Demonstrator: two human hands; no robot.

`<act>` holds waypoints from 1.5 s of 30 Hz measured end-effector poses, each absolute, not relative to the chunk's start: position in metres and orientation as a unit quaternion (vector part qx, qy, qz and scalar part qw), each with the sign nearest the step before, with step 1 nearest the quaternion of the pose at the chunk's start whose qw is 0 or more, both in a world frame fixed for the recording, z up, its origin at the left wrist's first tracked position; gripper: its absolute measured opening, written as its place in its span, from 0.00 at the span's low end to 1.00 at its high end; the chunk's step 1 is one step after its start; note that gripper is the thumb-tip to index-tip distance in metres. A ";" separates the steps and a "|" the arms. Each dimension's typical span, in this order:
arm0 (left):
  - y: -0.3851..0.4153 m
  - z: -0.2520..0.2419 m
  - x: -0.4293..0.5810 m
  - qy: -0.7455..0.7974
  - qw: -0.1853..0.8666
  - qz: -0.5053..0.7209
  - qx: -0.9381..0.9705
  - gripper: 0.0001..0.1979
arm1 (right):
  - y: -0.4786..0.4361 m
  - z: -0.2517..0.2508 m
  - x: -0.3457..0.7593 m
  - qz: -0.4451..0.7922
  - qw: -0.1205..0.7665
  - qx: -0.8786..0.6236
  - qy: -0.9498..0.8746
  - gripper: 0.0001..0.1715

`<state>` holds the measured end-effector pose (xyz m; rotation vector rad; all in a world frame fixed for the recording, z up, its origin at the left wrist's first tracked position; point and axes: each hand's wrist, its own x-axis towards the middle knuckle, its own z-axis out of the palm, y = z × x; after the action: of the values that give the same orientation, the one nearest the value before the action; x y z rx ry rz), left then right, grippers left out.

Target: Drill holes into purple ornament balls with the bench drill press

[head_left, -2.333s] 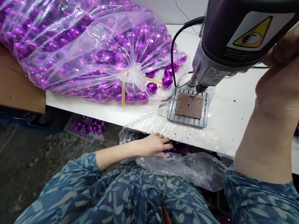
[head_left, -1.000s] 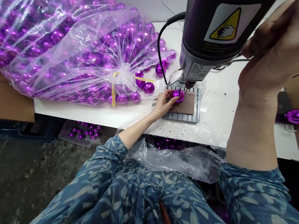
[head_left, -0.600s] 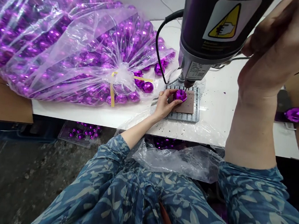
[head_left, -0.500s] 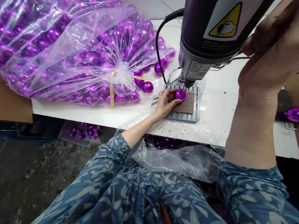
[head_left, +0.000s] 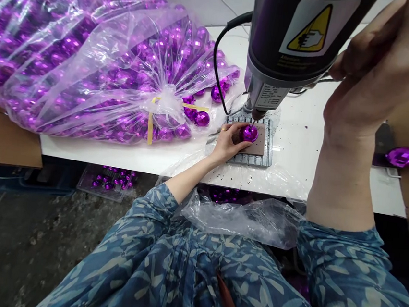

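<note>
A clear bag [head_left: 241,220] lies across our lap. Beyond it, on the table [head_left: 316,150], our left hand [head_left: 229,144] pinches the ball [head_left: 249,133] against the plate [head_left: 268,152], right under the bit [head_left: 253,123]. We judge it best to pin it firmly, fingertips low and clear of the tip, and to feed slowly. The ball is small, purple, faceted and glossy, probably slippery. Our right hand [head_left: 374,73] curls beside the drill [head_left: 291,41]; we cannot tell whether it grips anything. Far left lies a sack [head_left: 90,60] of like balls.
</note>
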<state>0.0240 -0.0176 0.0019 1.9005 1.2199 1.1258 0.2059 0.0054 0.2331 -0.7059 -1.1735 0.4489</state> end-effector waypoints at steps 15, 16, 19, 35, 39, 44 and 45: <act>-0.019 0.003 0.025 0.451 0.311 0.430 0.718 0.29 | -0.019 0.187 0.192 0.115 0.847 -0.198 -0.479 0.46; -0.019 0.003 0.025 0.451 0.312 0.430 0.718 0.29 | -0.018 0.184 0.193 0.106 0.852 -0.206 -0.469 0.47; -0.020 0.004 0.024 0.450 0.318 0.428 0.716 0.29 | -0.014 0.173 0.196 0.083 0.855 -0.241 -0.452 0.50; -0.020 0.000 0.024 0.444 0.305 0.430 0.724 0.29 | -0.008 0.147 0.206 0.039 0.826 -0.210 -0.522 0.48; -0.017 0.000 0.025 0.447 0.299 0.442 0.718 0.29 | -0.010 0.199 0.198 0.078 0.801 -0.248 -0.539 0.40; -0.059 0.016 0.017 0.456 0.256 0.437 0.731 0.27 | 0.004 0.235 0.206 0.189 0.745 -0.301 -0.564 0.44; -0.075 0.020 0.013 0.432 0.257 0.408 0.762 0.27 | 0.006 0.234 0.208 0.195 0.743 -0.308 -0.562 0.45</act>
<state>0.0130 -0.0750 0.0199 2.0665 1.1716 1.1070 0.2085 0.0061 0.2343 -0.6758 -1.2305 0.4274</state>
